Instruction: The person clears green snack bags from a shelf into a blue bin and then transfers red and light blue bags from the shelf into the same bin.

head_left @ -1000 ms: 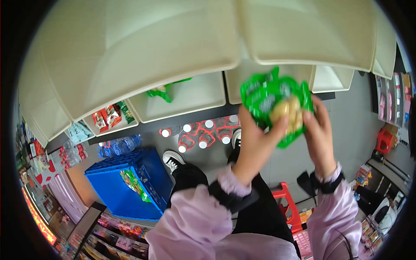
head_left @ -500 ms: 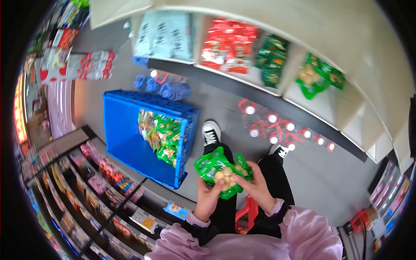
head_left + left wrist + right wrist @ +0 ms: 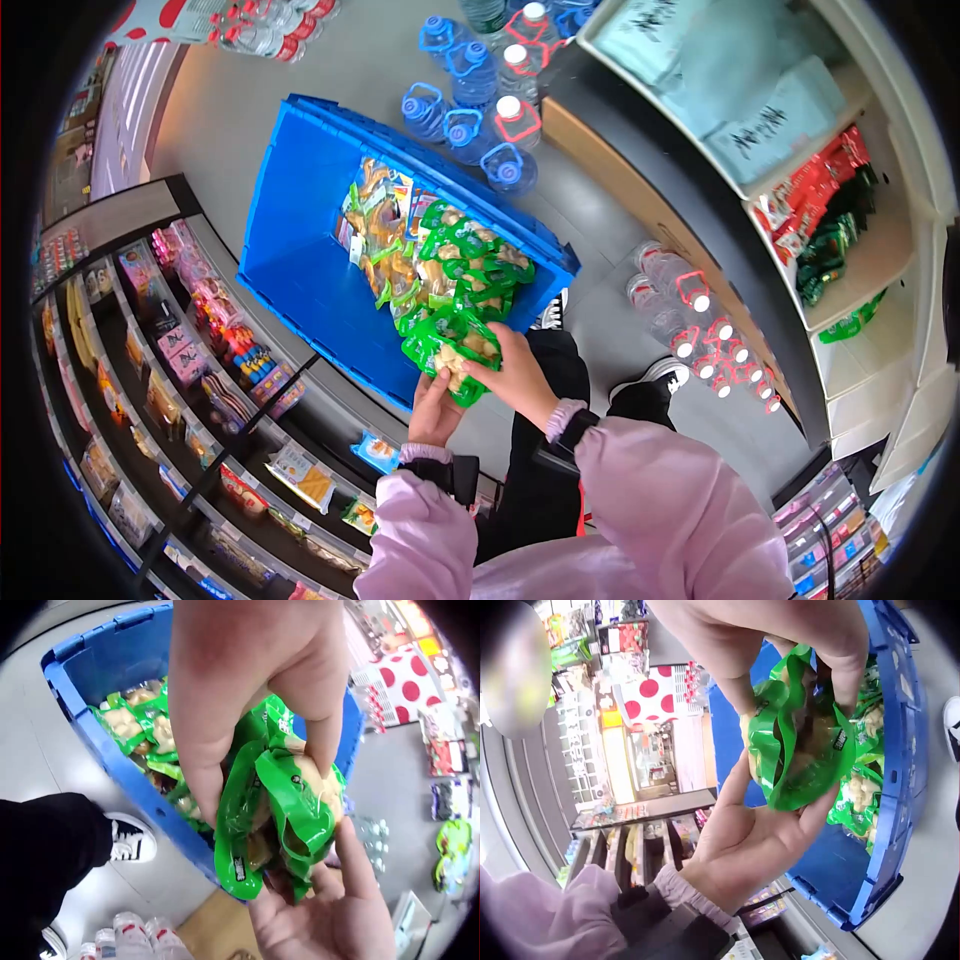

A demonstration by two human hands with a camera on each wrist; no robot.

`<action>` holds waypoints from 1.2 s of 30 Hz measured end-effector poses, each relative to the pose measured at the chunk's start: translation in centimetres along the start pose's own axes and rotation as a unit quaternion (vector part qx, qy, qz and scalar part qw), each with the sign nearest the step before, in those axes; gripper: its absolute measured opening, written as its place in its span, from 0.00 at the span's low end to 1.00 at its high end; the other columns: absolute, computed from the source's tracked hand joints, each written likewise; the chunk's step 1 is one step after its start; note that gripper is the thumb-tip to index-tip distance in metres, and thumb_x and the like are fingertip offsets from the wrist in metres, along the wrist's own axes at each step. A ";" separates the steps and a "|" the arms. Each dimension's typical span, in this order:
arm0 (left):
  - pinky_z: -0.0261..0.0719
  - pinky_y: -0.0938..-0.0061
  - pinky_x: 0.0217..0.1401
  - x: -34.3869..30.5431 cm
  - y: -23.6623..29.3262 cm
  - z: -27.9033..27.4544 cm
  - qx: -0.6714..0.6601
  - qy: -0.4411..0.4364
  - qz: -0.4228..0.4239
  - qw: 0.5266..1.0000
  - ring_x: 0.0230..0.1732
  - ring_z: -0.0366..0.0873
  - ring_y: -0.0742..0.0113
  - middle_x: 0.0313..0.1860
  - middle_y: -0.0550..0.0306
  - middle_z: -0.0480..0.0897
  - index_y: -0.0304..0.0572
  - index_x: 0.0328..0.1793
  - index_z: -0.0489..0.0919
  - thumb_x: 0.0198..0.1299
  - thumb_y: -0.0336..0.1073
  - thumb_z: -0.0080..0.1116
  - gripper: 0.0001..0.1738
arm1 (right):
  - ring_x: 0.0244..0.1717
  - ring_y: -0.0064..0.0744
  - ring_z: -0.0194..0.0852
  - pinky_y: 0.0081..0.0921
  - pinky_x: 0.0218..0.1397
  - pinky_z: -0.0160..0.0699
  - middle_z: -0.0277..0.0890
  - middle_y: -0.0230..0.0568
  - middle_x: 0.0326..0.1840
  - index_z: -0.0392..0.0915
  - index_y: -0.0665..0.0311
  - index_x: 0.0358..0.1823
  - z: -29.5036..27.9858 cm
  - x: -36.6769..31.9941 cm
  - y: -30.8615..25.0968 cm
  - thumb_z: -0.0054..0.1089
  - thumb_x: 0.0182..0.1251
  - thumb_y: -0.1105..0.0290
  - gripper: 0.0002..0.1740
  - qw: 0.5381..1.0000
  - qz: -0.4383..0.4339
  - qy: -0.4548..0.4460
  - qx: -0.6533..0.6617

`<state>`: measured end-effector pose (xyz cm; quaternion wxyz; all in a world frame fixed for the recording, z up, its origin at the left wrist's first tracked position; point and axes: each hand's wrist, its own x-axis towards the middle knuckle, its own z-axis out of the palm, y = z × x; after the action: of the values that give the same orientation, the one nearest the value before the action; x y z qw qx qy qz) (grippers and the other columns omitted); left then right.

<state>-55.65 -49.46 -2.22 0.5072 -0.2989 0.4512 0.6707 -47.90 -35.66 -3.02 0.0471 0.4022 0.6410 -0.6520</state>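
Both hands hold green snack packets with clear windows showing pale, lumpy pieces inside. My left hand grips them from the near left side, thumb on the front. My right hand pinches them from the right. Below and beyond the hands is a blue crate, part filled with green packets and brownish packets. The held packets overlap the crate's near end in the head view. In the left wrist view, two green layers lie together between the fingers.
White shelf bins at the right hold pale blue bags and red packets. Water bottles stand beyond the crate, others by the shelf base. A snack rack runs along the left.
The head view has turned left from the shelf bins toward the blue crate. Both hands have carried the green packets from in front of the bins to the crate's near end.
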 end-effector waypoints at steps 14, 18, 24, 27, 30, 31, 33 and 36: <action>0.72 0.52 0.52 10.8 3.9 -7.9 0.004 0.136 -0.056 0.989 0.53 0.72 0.56 0.54 0.52 0.71 0.48 0.62 0.58 0.61 0.33 0.50 0.24 | 0.55 0.57 0.63 0.38 0.57 0.63 0.64 0.67 0.52 0.55 0.80 0.59 7.4 8.7 3.9 0.58 0.52 0.58 0.40 0.982 0.122 -0.092 -0.107; 0.72 0.55 0.45 11.8 4.8 -8.6 0.040 0.159 -0.094 0.982 0.48 0.71 0.54 0.54 0.51 0.69 0.51 0.64 0.53 0.58 0.31 0.53 0.30 | 0.53 0.56 0.64 0.38 0.56 0.65 0.66 0.65 0.50 0.58 0.79 0.57 7.5 8.6 4.6 0.57 0.52 0.61 0.36 0.983 0.101 -0.085 -0.126; 0.70 0.54 0.45 10.9 4.8 -7.2 0.078 0.167 -0.132 0.974 0.48 0.67 0.50 0.52 0.50 0.66 0.54 0.63 0.51 0.58 0.31 0.53 0.31 | 0.45 0.53 0.70 0.40 0.49 0.69 0.72 0.57 0.42 0.70 0.69 0.46 6.0 6.7 3.8 0.53 0.52 0.66 0.21 0.991 0.081 -0.078 -0.067; 0.73 0.55 0.44 10.0 4.4 -6.6 0.125 0.189 -0.130 0.965 0.50 0.67 0.49 0.53 0.48 0.66 0.51 0.61 0.57 0.58 0.31 0.51 0.26 | 0.31 0.51 0.74 0.42 0.32 0.69 0.74 0.54 0.26 0.75 0.68 0.33 4.4 5.6 3.1 0.51 0.50 0.68 0.11 0.995 0.067 -0.069 -0.015; 0.73 0.62 0.42 8.1 4.0 -5.0 0.202 0.152 -0.079 0.964 0.46 0.70 0.57 0.47 0.52 0.70 0.45 0.60 0.58 0.56 0.30 0.52 0.26 | 0.30 0.49 0.75 0.39 0.31 0.70 0.75 0.52 0.27 0.75 0.67 0.33 1.3 4.3 2.2 0.51 0.52 0.68 0.11 0.991 0.080 -0.103 -0.004; 0.73 0.65 0.42 7.6 3.4 -4.7 0.248 0.192 -0.013 0.950 0.46 0.71 0.60 0.47 0.52 0.71 0.43 0.60 0.59 0.56 0.30 0.51 0.25 | 0.31 0.48 0.75 0.38 0.33 0.72 0.75 0.51 0.28 0.74 0.67 0.34 0.0 3.4 1.7 0.51 0.53 0.68 0.11 0.994 0.066 -0.081 0.013; 0.73 0.69 0.42 6.9 2.1 -3.2 0.324 0.221 0.095 0.915 0.45 0.73 0.63 0.47 0.52 0.73 0.40 0.60 0.61 0.56 0.31 0.50 0.24 | 0.33 0.47 0.75 0.37 0.35 0.72 0.76 0.50 0.30 0.74 0.67 0.35 -1.8 1.7 1.8 0.52 0.53 0.68 0.11 0.997 0.048 -0.030 0.057; 0.72 0.74 0.44 5.0 1.3 2.8 0.384 0.125 0.109 0.908 0.44 0.74 0.64 0.48 0.51 0.74 0.41 0.59 0.63 0.57 0.30 0.49 0.22 | 0.35 0.45 0.75 0.35 0.38 0.72 0.75 0.49 0.32 0.72 0.68 0.37 -5.9 -0.9 2.1 0.52 0.54 0.71 0.11 0.993 0.016 0.007 0.118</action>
<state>-58.26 -45.00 -4.96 0.4459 -0.1115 0.7633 0.4541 -43.34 -31.27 -3.31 0.0057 0.4198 0.5532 -0.7195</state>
